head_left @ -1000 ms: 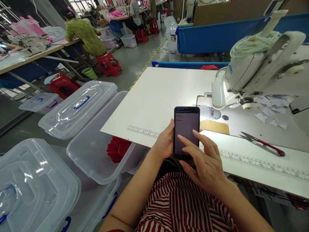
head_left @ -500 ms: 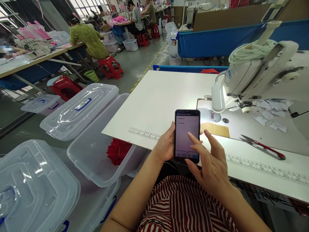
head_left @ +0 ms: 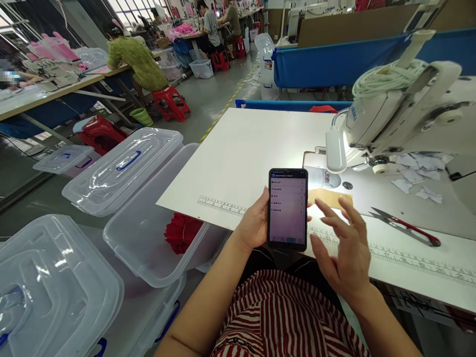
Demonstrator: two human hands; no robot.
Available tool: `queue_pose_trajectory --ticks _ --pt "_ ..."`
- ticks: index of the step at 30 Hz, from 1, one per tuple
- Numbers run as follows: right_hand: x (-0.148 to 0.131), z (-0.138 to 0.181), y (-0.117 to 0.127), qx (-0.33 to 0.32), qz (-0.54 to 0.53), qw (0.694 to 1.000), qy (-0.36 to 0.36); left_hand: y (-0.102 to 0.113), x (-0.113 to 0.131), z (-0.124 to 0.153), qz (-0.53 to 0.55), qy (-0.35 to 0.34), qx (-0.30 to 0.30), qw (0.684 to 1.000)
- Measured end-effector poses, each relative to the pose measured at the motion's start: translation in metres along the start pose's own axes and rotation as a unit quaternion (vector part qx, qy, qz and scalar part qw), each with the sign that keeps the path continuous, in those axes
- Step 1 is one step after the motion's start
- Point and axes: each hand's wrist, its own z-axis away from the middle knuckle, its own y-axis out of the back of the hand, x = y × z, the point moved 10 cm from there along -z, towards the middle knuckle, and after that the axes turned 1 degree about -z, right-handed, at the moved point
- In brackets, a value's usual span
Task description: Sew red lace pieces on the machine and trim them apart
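Note:
My left hand [head_left: 255, 223] is closed round a black smartphone [head_left: 288, 208], holding it upright over the near edge of the white sewing table [head_left: 245, 148]. Its lit screen shows a short list of lines. My right hand [head_left: 344, 248] hovers just right of the phone with its fingers spread and nothing in it, above the printed ruler strip on the table edge. A brown patch [head_left: 330, 197] lies on the table just beyond my right fingertips.
A white sewing machine [head_left: 390, 114] stands at the right, with scissors [head_left: 405, 227] and paper scraps [head_left: 418, 173] near it. Clear plastic bins [head_left: 152, 218], one holding red fabric [head_left: 182, 232], and lidded bins [head_left: 122, 168] sit left. People work at tables behind.
My right hand has lifted off the phone screen and moved to the right, fingers spreading. The phone screen now shows a different list. The left hand has kept its hold.

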Motion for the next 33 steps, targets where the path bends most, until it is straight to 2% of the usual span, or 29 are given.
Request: queue_pose_trajectory --ticks 4,8,10,12,16,19,25,30,33 --pt "-0.014 0.001 -0.011 -0.059 -0.018 0.996 0.06 0.004 0.0 0.0 0.001 -0.008 0.021 1.0" --pt "-0.019 0.003 -0.024 -0.113 0.003 0.99 0.081 0.004 -0.002 0.001 0.004 0.005 0.02 1.0" --pt "-0.017 0.002 -0.025 -0.109 0.018 0.991 0.075 0.005 -0.001 0.001 0.004 -0.001 0.028 1.0" --pt "-0.013 0.001 -0.018 -0.074 0.022 0.995 0.056 0.007 0.001 0.001 0.003 -0.009 0.034 0.999" --pt "-0.006 0.002 0.0 0.004 0.015 1.0 0.025 0.004 -0.001 0.0 0.007 0.003 0.013 1.0" --pt "-0.006 0.004 0.005 0.021 0.012 0.999 0.025 0.002 -0.001 0.001 0.01 0.003 0.006 1.0" --pt "-0.003 0.004 0.003 0.013 0.005 1.0 0.016 0.002 -0.001 0.001 0.007 0.007 0.007 1.0" --pt "-0.016 0.003 -0.013 -0.067 -0.008 0.995 0.07 0.005 -0.001 0.001 -0.002 0.001 0.019 1.0" --pt "-0.018 0.001 -0.017 -0.084 -0.002 0.994 0.07 0.005 -0.002 0.001 -0.004 0.005 0.016 1.0"
